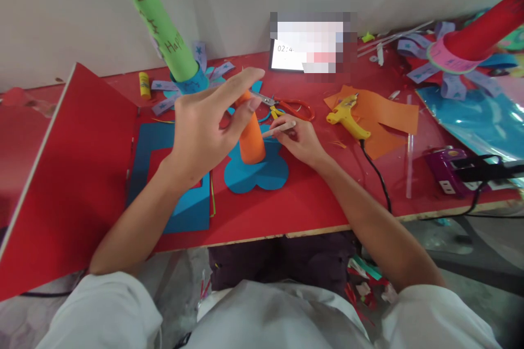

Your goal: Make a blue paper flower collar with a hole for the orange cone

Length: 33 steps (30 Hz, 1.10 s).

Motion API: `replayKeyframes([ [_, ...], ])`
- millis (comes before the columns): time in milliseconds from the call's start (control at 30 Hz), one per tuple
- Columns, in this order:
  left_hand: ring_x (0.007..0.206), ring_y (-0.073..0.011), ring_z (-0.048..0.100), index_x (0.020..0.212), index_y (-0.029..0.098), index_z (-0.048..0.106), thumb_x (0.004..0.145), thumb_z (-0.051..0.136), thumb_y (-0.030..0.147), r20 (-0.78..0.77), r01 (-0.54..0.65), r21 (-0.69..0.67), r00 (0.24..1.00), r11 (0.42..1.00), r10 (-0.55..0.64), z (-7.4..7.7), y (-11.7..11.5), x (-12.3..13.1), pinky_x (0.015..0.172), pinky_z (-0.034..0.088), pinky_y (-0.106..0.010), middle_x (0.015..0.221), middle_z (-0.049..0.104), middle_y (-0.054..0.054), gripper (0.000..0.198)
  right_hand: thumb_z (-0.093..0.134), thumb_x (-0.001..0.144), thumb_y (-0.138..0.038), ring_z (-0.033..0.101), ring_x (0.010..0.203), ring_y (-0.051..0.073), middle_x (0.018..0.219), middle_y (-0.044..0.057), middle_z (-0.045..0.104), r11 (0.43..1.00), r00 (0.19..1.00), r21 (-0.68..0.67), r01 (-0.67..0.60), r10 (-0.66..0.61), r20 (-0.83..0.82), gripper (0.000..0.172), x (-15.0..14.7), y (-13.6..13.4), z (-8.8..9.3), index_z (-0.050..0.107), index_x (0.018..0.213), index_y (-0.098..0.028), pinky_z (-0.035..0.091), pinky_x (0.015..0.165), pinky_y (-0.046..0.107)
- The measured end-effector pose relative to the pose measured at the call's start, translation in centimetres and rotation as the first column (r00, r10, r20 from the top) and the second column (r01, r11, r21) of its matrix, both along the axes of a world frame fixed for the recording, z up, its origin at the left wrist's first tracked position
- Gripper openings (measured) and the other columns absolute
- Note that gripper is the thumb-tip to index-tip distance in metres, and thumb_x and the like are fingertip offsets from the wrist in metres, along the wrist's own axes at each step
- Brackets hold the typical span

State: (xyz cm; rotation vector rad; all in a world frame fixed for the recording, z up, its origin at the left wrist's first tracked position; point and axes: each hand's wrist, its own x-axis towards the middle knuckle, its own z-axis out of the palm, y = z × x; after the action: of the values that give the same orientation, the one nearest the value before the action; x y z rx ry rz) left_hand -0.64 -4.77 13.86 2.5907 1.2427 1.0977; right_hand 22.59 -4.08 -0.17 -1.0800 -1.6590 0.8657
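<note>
My left hand (215, 114) grips the upper part of an orange paper tube (252, 144), thumb and fingers around it. The tube stands upright, leaning slightly, on a blue cutout with rounded lobes (257, 174). In my right hand (301, 139) a thin pale stick (282, 127) is pinched, its tip pointing at the tube's right side. Whether that tip touches the tube I cannot tell. Just behind the right hand lie red-handled scissors (297, 108), partly hidden.
A yellow glue gun (349, 118) rests on orange paper (399, 114) at the right, its black cord running over the table edge. Behind my left hand rises a green paper tube (164, 27). Left are a blue frame (196, 212) and a red board (77, 174). A screen (307, 46) stands at the back.
</note>
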Motion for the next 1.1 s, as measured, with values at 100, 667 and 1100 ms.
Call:
replayKeyframes([
  [100, 0.096, -0.0189, 0.083, 0.141, 0.036, 0.074, 0.114, 0.056, 0.047, -0.026, -0.003, -0.027, 1.0, 1.0, 0.003, 0.7, -0.3, 0.0, 0.084, 0.065, -0.033, 0.118, 0.087, 0.002, 0.034, 0.067, 0.098, -0.04, 0.051, 0.06, 0.013, 0.079, 0.001, 0.068, 1.0, 1.0, 0.019, -0.006, 0.005, 0.012, 0.019, -0.2, -0.3, 0.3, 0.071, 0.095, -0.021, 0.039, 0.058, 0.031],
  [667, 0.088, -0.0191, 0.082, 0.148, 0.034, 0.069, 0.113, 0.06, 0.045, -0.132, -0.018, 0.027, 0.991, 0.999, 0.022, 1.1, -0.3, -0.5, 0.084, 0.065, -0.034, 0.117, 0.087, 0.003, 0.039, 0.062, 0.097, -0.031, 0.058, 0.065, 0.015, 0.082, 0.001, 0.071, 0.995, 0.989, 0.085, -0.061, 0.049, 0.14, 0.011, -0.1, -0.3, 0.3, 0.068, 0.096, -0.022, 0.045, 0.067, 0.031],
  [1100, 0.084, -0.021, 0.08, 0.146, 0.037, 0.071, 0.109, 0.062, 0.05, -0.117, -0.024, 0.008, 0.993, 1.0, 0.024, 1.3, -0.2, -0.7, 0.085, 0.062, -0.034, 0.113, 0.087, 0.001, 0.041, 0.063, 0.088, -0.02, 0.061, 0.074, 0.019, 0.091, 0.003, 0.075, 0.993, 0.965, 0.102, -0.062, 0.033, 0.259, 0.011, -0.4, -0.8, 0.4, 0.068, 0.097, -0.023, 0.046, 0.073, 0.034],
])
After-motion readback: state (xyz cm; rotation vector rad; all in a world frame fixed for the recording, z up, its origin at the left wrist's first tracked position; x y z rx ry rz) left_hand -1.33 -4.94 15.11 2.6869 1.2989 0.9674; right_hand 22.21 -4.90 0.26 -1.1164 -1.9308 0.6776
